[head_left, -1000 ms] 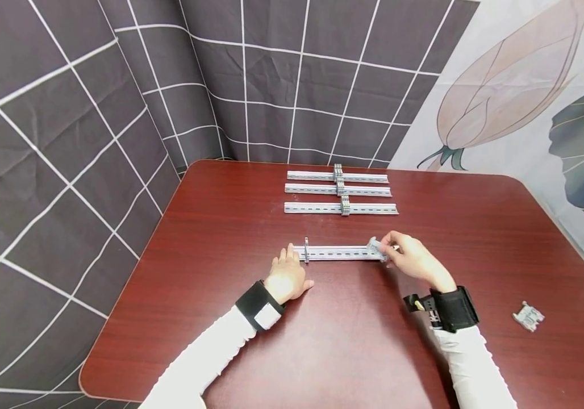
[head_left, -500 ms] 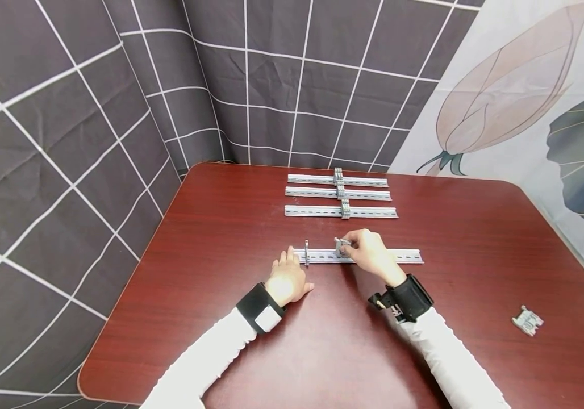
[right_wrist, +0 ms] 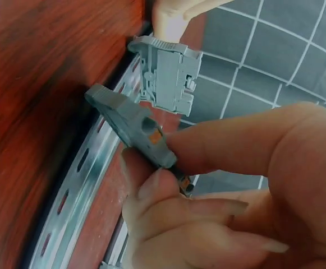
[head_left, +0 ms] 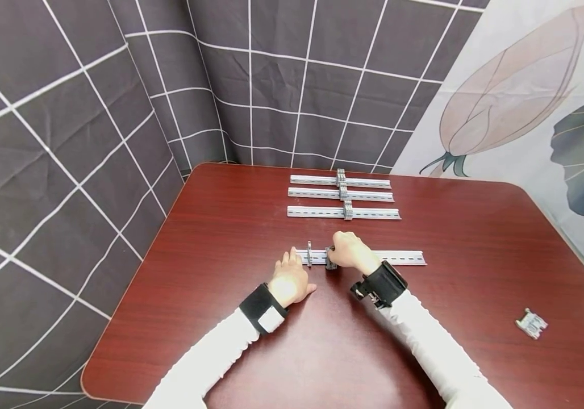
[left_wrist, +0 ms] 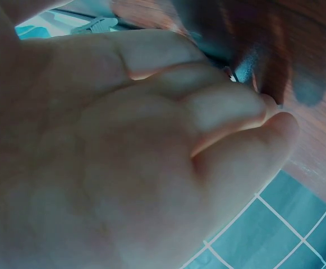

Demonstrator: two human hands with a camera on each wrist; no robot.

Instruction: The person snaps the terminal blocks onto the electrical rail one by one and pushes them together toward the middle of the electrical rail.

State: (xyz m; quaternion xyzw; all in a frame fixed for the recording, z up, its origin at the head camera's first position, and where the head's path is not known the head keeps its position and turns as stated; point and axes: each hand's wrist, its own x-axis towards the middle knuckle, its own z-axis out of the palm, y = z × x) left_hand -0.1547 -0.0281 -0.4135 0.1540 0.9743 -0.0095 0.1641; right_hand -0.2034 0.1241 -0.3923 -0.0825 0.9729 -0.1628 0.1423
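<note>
A slotted metal DIN rail [head_left: 401, 258] lies across the table in the head view. My left hand [head_left: 291, 279] rests with outstretched fingers at its left end. One grey terminal block [right_wrist: 165, 75] stands upright on the rail just right of those fingers. My right hand [head_left: 351, 251] pinches a second grey terminal block [right_wrist: 123, 120] between thumb and fingers, over the rail and a short gap right of the standing one. The right wrist view shows this block tilted, with orange spots on it; whether it touches the rail I cannot tell. The left palm [left_wrist: 123, 151] fills most of the left wrist view.
At the back lie three more rails, the nearest rail [head_left: 317, 212] among them, each bearing a cluster of blocks near its middle. A loose terminal block [head_left: 532, 324] lies flat at the right on the red-brown table [head_left: 210, 238]. Grey tiled-pattern cloth [head_left: 271, 74] hangs behind.
My right hand has carried its terminal block leftward along the rail, from the right end to near the standing block. The left hand has stayed at the rail's left end.
</note>
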